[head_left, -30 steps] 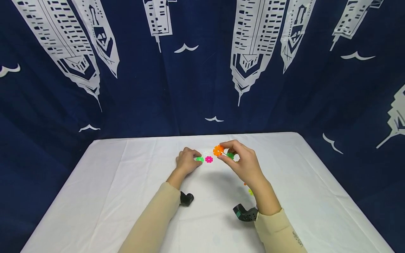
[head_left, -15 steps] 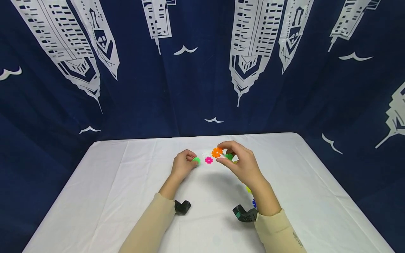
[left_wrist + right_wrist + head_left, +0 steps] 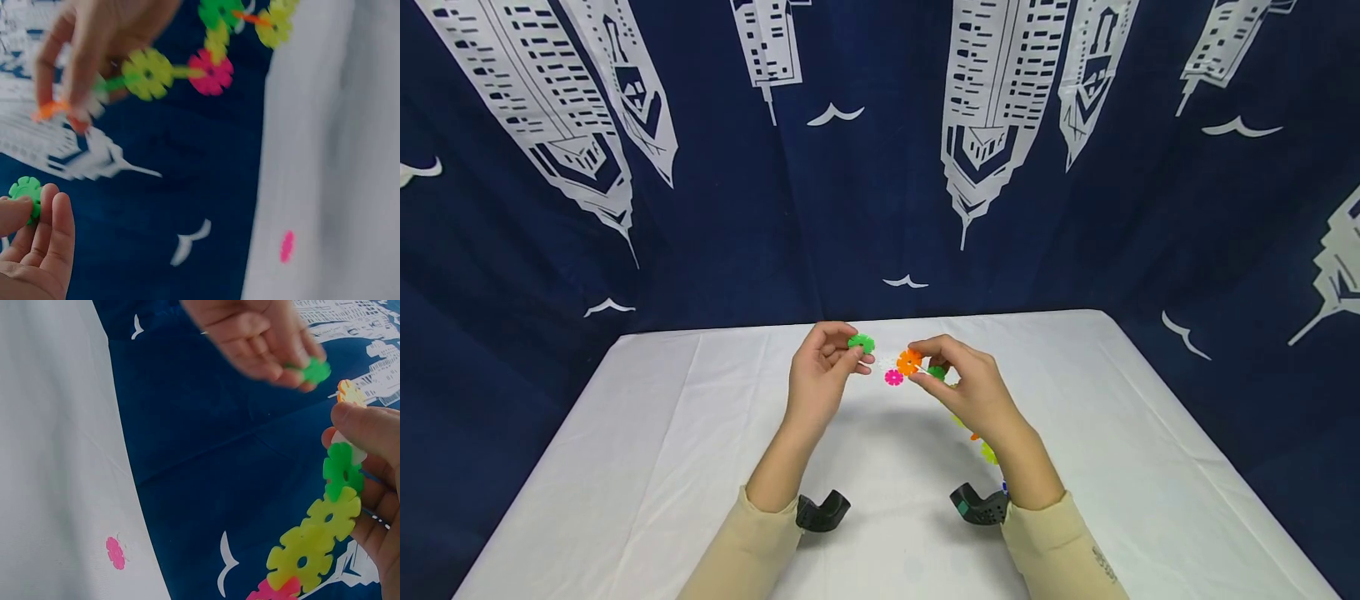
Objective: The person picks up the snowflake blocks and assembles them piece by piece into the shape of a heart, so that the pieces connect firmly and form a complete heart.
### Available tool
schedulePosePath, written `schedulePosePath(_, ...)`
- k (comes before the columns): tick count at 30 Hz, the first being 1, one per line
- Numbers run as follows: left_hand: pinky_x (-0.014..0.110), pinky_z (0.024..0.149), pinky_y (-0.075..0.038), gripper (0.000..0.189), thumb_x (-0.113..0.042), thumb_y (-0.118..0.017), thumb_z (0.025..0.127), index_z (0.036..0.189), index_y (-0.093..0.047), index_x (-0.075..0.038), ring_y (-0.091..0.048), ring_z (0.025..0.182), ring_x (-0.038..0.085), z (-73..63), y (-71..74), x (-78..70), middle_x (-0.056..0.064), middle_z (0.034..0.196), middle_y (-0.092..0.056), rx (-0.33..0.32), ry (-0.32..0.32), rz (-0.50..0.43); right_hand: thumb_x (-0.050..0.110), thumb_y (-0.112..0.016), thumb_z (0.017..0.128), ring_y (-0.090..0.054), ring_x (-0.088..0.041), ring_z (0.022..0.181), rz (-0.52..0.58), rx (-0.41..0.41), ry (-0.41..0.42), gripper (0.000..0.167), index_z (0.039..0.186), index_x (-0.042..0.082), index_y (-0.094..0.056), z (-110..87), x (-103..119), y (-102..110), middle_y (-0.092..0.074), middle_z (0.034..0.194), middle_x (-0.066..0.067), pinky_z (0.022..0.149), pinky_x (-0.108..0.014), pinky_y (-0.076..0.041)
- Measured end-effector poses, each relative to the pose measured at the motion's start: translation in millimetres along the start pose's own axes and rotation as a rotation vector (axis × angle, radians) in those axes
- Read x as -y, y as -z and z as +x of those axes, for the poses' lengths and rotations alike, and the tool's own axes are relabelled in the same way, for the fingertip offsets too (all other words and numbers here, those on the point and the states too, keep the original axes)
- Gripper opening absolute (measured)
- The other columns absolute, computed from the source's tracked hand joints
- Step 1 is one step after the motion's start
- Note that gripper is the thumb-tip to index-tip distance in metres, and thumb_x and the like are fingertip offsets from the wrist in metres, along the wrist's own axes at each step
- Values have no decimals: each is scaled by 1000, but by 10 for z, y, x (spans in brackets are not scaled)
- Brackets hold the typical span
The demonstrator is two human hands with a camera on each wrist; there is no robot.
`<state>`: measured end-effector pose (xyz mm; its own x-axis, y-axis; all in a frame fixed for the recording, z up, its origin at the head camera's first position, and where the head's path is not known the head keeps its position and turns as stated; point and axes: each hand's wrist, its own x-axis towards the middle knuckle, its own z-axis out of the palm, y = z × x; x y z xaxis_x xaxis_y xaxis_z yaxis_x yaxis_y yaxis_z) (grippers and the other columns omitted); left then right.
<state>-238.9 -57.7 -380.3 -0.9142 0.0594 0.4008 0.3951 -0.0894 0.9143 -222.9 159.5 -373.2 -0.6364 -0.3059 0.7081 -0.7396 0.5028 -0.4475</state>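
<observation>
My left hand (image 3: 820, 379) pinches a bright green snowflake-shaped linking disc (image 3: 862, 342) between thumb and fingers, raised above the table. Facing it, my right hand (image 3: 976, 383) holds a chain of such discs by its end. An orange disc (image 3: 908, 362) sits at that end, pointing toward the green one, a small gap apart. Behind it in the chain come a white disc (image 3: 349, 447), a green disc (image 3: 342, 470), yellow discs (image 3: 301, 561) and a pink disc (image 3: 275, 590). The chain hangs down past my right wrist, which partly hides it in the head view.
A loose pink disc (image 3: 893, 377) lies on the white-covered table (image 3: 647, 467), with something clear and faint beside it. A dark blue curtain (image 3: 865, 208) with white building prints hangs behind the table. Black wrist cameras (image 3: 822, 512) jut from both sleeves.
My left hand has lifted the green disc from the table and turned it upward. The right hand has shifted slightly left with the chain.
</observation>
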Motion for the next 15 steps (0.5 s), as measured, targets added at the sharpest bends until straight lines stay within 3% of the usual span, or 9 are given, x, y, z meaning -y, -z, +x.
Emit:
schedulePosePath(5,31,74,-63,22,7,-63,93,112,-55,4,-73,79,16,-126,-26,-137,27,100,-69,42,-74,-4,4,-82,81,-58,-10,76,-2,6,11,38,116,10,-67,2,10,-4,-74,100,-2,69,-20,-52)
schedulePosePath(15,33,72,-63,18,3,-69,90,108,-64,3,-73,78,16,-231,-34,-175,22,95,-69,62,-76,61,7,-83,79,-61,-9,81,21,50,35,41,118,10,-69,21,105,41,-75,104,-2,72,-17,-52)
